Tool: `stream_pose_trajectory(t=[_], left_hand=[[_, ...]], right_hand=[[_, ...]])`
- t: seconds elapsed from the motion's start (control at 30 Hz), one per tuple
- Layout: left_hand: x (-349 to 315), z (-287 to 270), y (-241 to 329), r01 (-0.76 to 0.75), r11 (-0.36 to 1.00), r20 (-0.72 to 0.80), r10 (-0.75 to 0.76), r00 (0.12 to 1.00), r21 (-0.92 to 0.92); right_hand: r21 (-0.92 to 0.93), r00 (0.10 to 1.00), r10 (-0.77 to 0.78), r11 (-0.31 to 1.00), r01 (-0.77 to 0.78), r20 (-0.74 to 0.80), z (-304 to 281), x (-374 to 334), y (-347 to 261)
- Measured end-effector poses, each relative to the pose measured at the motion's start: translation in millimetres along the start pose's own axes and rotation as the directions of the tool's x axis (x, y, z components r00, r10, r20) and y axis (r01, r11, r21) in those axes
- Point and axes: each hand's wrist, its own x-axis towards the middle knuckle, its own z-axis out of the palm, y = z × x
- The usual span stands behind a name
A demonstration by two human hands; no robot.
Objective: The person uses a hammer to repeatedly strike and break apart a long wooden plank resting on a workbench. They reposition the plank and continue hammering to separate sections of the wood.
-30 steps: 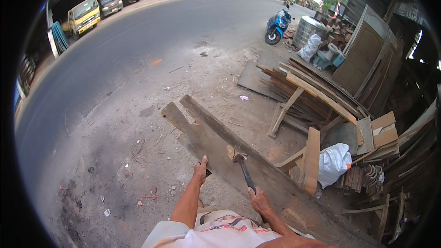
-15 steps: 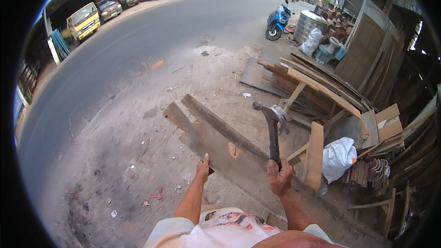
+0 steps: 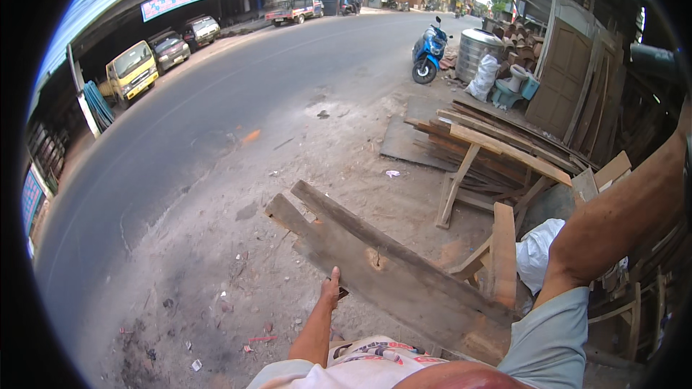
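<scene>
A long, weathered wooden plank [image 3: 404, 295] slants across in front of me, its far end split by a notch and a dark knot showing in its face. A narrower strip of wood [image 3: 339, 212] runs along its far edge. My left hand [image 3: 331, 290] is closed on the plank's near edge, thumb uppermost and fingers hidden underneath. My right arm [image 3: 605, 223] is raised high to the right and leaves the picture; the right hand is out of sight, and no hammer shows now.
A wooden sawhorse-like stand [image 3: 504, 252] and a white sack [image 3: 537, 252] are beyond the plank on the right. Farther off lie stacked boards [image 3: 468, 151]. A blue motorbike [image 3: 430, 50] stands near a metal tank [image 3: 478, 54] by the road [image 3: 238, 108].
My right hand, holding a hammer upright over the plank, has swung up and right out of view. The left hand keeps its grip on the plank's edge. The view has tilted up slightly.
</scene>
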Motion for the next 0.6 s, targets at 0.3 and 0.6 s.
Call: stream_pose_trajectory(t=[0.3, 0.6], left_hand=[[8, 4, -22, 0.005, 0.997, 0.007, -0.006, 1.0, 0.082], [16, -3, -10, 0.031, 0.997, -0.019, -0.029, 0.999, 0.077]], right_hand=[[0.088, 0.721, 0.67, 0.741, -0.666, -0.179, -46, -270, -113], [-0.093, 0.033, 0.999, 0.033, -0.995, 0.001, -81, -363, -149]])
